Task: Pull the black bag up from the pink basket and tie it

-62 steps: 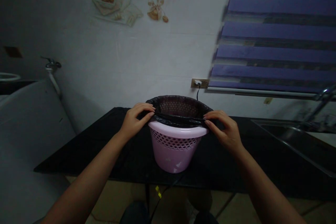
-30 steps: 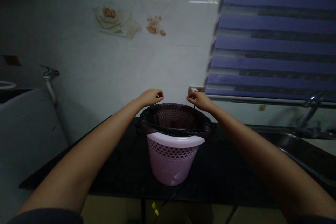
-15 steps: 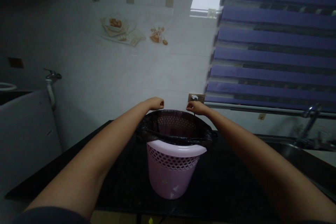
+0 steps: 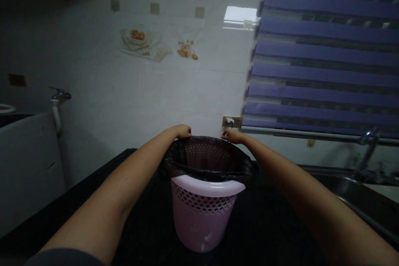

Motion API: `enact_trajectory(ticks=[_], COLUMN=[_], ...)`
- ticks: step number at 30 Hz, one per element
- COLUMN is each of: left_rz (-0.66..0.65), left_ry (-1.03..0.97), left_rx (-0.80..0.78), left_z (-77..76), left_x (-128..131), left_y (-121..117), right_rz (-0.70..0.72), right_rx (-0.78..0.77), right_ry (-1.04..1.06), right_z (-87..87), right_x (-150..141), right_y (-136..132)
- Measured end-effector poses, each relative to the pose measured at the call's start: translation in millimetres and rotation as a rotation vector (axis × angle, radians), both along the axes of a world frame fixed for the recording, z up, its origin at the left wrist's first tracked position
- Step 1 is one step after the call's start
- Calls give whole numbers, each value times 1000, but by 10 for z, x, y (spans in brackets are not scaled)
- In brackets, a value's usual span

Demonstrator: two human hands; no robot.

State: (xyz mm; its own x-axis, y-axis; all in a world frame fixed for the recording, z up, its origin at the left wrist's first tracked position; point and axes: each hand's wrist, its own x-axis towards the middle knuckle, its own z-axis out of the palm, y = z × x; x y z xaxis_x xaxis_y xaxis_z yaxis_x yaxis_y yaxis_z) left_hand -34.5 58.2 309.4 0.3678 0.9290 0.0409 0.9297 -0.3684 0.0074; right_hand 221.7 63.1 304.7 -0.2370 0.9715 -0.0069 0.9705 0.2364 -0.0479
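Observation:
A pink plastic wastebasket (image 4: 201, 228) with a lattice band stands upright on the dark counter. A black trash bag (image 4: 208, 173) lines it and is folded out over much of its rim; at the near side the pink rim shows bare. My left hand (image 4: 183, 131) is at the far left of the rim, fingers curled on the edge of the bag. At the far right of the rim my right hand (image 4: 233, 136) is closed in a pinch at the bag's edge. The fingertips of both hands are partly hidden.
The black counter (image 4: 268, 220) meets a tiled wall. A socket with a plug (image 4: 230, 121) sits just behind my right hand. To the right are a sink (image 4: 358, 199) and its faucet (image 4: 369, 145). A grey-white appliance (image 4: 31, 162) and a wall tap (image 4: 60, 94) are at the left.
Both hands have come down slightly, closer to the far rim of the basket. The view has tilted up a little, so the basket and wall appear lower.

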Motion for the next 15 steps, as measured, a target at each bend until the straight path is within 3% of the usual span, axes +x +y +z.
enact_trajectory(ticks=[15], left_rz=[12], left_ry=[-139], left_rx=[-188], left_z=[-140], left_x=[-106], left_y=[201], right_rz=[36], right_rx=[-118], right_ry=[125], right_z=[-73], right_x=[80], right_y=[21])
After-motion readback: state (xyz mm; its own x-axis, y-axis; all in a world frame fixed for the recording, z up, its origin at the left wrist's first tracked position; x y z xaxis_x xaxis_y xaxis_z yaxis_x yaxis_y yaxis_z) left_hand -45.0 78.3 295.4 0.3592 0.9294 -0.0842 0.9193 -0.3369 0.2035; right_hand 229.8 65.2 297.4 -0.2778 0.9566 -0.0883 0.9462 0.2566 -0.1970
